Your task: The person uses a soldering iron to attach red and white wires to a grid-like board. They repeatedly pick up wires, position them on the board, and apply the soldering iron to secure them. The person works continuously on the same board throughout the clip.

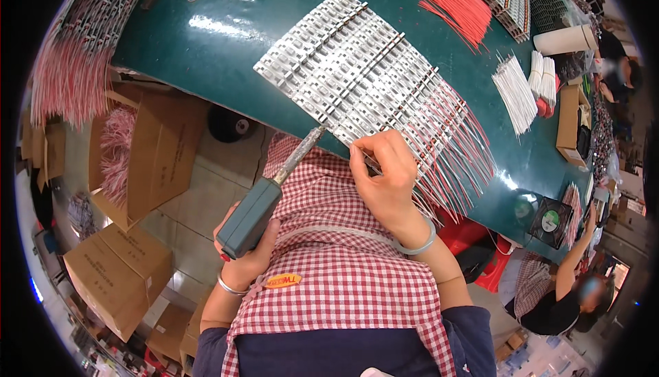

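My left hand point(258, 257) is wrapped round the grey-green body of a soldering gun point(251, 218). Its metal barrel points up to the near edge of a slanted panel of silvery metal parts point(343, 58), laid in rows with dark strips across them. My right hand point(388, 171) is at that same near edge, thumb and forefinger pinched together; what they hold, if anything, is hidden. Red and white wires point(470, 154) trail from the panel's right side, beyond my right hand. The tip of the gun appears to touch or nearly touch the panel's corner.
The panel lies on a green table point(178, 41). Red wires point(456, 6), white wires point(515, 92) and a small black fan point(550, 220) are on its right. Cardboard boxes point(120, 274) stand at the left. A co-worker point(559, 301) sits at the right.
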{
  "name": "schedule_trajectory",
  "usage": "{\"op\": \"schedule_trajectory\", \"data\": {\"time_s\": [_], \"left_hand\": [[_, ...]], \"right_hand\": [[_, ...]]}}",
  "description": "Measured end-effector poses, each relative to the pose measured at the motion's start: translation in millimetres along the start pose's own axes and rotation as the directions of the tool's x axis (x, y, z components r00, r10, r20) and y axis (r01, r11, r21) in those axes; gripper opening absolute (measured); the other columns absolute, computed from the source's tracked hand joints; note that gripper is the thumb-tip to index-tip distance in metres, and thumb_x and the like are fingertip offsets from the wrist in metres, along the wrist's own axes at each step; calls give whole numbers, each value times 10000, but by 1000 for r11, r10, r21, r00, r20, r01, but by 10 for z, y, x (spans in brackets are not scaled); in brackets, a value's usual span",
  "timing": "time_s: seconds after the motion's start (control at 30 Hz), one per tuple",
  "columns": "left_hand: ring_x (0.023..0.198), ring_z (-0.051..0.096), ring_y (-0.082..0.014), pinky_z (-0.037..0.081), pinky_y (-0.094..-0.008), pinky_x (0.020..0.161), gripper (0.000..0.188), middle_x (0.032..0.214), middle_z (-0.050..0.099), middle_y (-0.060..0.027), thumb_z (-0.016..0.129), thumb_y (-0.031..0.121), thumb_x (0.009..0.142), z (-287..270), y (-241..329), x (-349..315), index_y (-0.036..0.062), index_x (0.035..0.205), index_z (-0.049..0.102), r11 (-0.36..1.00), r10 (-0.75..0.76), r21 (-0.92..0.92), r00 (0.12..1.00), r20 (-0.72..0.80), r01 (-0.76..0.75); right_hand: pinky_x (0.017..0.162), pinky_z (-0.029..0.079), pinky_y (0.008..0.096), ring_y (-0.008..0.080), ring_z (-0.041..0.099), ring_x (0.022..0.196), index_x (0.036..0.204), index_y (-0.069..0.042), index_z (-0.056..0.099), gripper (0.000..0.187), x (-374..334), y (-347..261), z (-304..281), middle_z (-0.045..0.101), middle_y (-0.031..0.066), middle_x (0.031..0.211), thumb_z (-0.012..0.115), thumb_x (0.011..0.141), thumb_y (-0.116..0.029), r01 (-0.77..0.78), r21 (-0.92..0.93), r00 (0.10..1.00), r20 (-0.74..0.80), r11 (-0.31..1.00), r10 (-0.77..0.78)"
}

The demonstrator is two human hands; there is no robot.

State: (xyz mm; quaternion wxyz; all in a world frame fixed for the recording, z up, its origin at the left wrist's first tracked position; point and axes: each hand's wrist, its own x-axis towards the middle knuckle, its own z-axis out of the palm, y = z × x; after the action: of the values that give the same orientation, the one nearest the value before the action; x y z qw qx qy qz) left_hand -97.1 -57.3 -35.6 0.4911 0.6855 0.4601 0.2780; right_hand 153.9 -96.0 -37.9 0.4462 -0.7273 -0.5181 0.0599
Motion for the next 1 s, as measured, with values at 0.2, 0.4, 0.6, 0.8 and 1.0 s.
{"op": "schedule_trajectory", "data": {"time_s": [0.2, 0.4, 0.6, 0.8, 1.0], "left_hand": [[719, 648, -208, 519, -294, 651, 247, 877, 659, -126, 756, 13, 746, 20, 1, -3, -46, 970, 670, 1000, 26, 7, 1000, 6, -26], [717, 645, -209, 516, -291, 648, 246, 873, 656, -128, 755, 14, 751, 29, -10, 7, -46, 973, 668, 999, 41, -4, 999, 12, -41], [707, 636, -205, 508, -284, 632, 235, 875, 653, -128, 748, 9, 760, 29, -5, 29, -48, 972, 667, 995, 97, 9, 995, 29, -97], [705, 633, -198, 504, -277, 621, 221, 873, 650, -121, 742, 3, 767, 19, 22, 21, -47, 968, 665, 998, 62, 25, 997, 43, -64], [717, 640, -198, 510, -276, 628, 212, 877, 651, -119, 741, -1, 770, 19, 6, 20, -41, 964, 665, 998, 56, 23, 996, 67, -58]], "right_hand": [[614, 433, 382, 277, 553, 694, 817, -35, 596, 177, -3, 13, 11, 537, 101, 767, 709, 711, 52, 12, -29, 1000, 3, 1000, -12], [610, 431, 378, 273, 550, 691, 813, -38, 592, 183, -1, 7, 22, 533, 98, 765, 711, 707, 52, 15, -39, 1000, -10, 999, -16], [602, 428, 376, 270, 541, 682, 808, -42, 585, 191, 7, -6, 13, 520, 93, 755, 714, 701, 49, 31, -45, 999, -5, 998, -32], [606, 425, 378, 272, 538, 685, 806, -41, 578, 193, 1, 26, 20, 512, 93, 756, 713, 699, 45, 70, -64, 998, 8, 995, -70], [613, 426, 380, 273, 540, 690, 807, -43, 580, 191, 4, 19, 25, 515, 93, 763, 712, 700, 44, 71, -80, 997, 12, 994, -70]]}}
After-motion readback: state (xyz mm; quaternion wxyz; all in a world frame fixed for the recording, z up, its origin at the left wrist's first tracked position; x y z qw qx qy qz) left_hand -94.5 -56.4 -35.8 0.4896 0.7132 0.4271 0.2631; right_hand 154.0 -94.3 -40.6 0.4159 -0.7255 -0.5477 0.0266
